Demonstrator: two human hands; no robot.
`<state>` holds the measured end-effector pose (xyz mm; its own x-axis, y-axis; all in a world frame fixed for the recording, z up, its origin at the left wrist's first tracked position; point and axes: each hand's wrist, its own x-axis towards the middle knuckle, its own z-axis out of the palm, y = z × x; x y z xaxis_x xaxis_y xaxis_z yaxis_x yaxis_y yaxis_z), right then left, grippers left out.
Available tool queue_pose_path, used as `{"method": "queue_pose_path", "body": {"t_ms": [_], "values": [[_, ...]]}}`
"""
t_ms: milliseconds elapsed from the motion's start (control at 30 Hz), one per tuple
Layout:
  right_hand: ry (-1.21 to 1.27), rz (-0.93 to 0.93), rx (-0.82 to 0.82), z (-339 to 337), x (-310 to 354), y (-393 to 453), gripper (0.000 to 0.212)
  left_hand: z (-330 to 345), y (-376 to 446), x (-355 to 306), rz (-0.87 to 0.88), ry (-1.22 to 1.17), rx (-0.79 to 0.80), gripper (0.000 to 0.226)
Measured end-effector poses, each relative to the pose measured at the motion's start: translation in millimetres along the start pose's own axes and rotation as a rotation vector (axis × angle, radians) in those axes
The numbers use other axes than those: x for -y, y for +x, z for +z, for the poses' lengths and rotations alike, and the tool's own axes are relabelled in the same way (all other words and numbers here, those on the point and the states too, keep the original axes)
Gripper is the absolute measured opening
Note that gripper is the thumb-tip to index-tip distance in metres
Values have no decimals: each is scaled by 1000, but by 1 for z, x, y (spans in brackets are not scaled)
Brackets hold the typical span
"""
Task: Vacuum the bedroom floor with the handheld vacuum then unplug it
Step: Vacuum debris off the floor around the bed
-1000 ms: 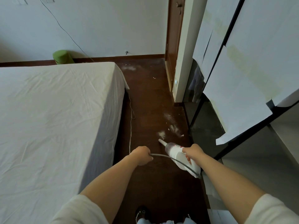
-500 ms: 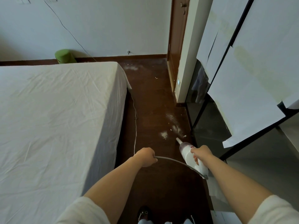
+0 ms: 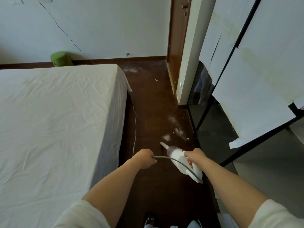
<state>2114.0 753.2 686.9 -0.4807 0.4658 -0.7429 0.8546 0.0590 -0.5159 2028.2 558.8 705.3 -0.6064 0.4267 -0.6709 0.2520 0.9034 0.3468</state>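
Right hand (image 3: 195,156): handheld vacuum (image 3: 181,161) gripped, nozzle aimed at 11 o'clock toward white dust (image 3: 167,137) on floor (image 3: 153,104) | left hand (image 3: 145,157): cord (image 3: 164,157) clenched, bed (image 3: 54,120) at 9 o'clock

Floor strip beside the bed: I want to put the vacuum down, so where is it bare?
Bare dark floor lies under the vacuum, between bed and mirrored wardrobe. Ahead, dust patches crowd the wardrobe side; the cord runs along the bed.

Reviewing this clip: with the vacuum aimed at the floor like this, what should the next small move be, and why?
Probably ease the vacuum forward so its nozzle reaches the white dust patch just ahead; the right hand grips the handle, the left hand holds the cord clear.
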Motion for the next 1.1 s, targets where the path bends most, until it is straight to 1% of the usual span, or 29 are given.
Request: {"method": "queue_pose_path", "body": {"t_ms": [233, 400, 533, 733, 933, 1100], "values": [[56, 11, -94, 9, -3, -1, 22, -3, 3, 14, 24, 6, 17, 31], [37, 41, -117, 9, -7, 4, 19, -2, 3, 25, 24, -6, 51, 25], [24, 33, -103, 3, 1, 7, 16, -5, 5, 25, 15, -15, 51, 24], [21, 6, -28, -11, 11, 9, 9, -9, 12, 8, 16, -3, 26, 27], [12, -16, 34, -9, 16, 13, 11, -12, 16, -1, -5, -10, 3, 27], [8, -15, 13, -9, 16, 14, 15, -15, 19, -7, -14, -4, -11, 29]]}}
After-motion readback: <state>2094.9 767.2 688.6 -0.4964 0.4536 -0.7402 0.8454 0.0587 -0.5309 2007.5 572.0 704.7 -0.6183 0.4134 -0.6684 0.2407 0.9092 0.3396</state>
